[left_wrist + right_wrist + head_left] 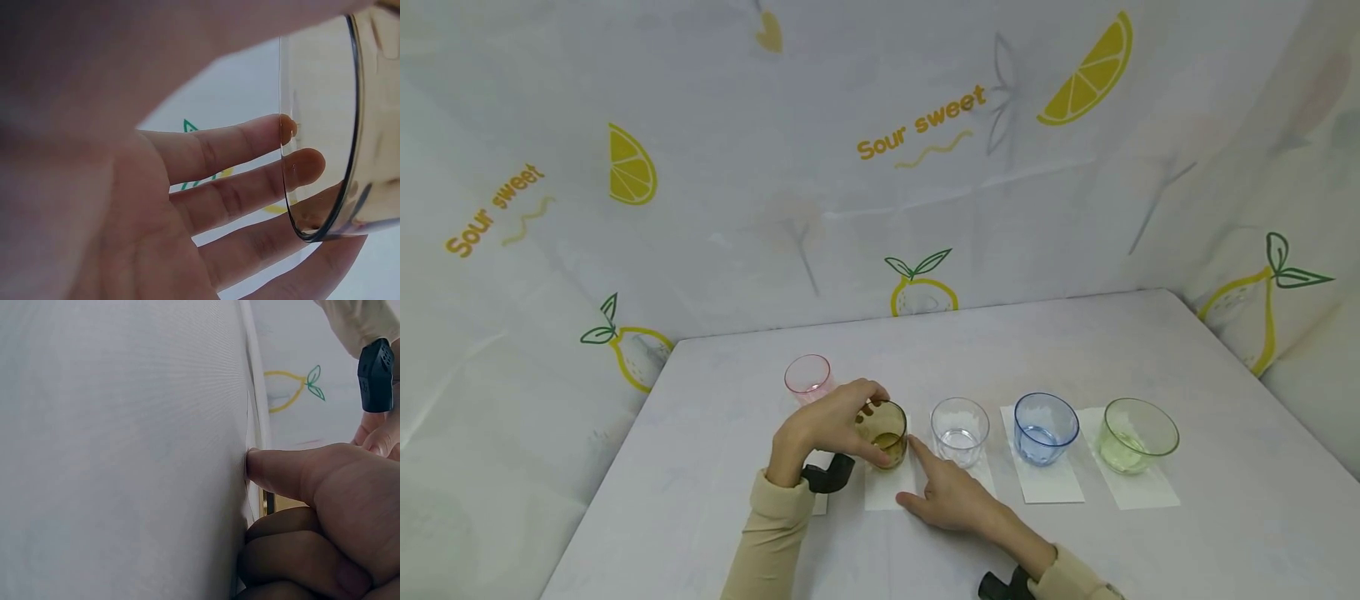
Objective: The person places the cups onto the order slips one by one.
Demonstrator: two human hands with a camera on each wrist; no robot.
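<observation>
My left hand grips an amber glass, thumb on the near side and fingers round the far side. In the left wrist view the glass's tinted wall lies against the fingertips. The glass stands over a white paper strip. My right hand rests low on the right of that strip. Its index fingertip is at the base of the amber glass, and its thumb presses down on the paper, with the other fingers curled under.
A pink glass stands behind my left hand, its paper strip partly hidden. To the right are a clear glass, a blue glass and a green glass, each over a white strip. A lemon-print sheet hangs behind the white table.
</observation>
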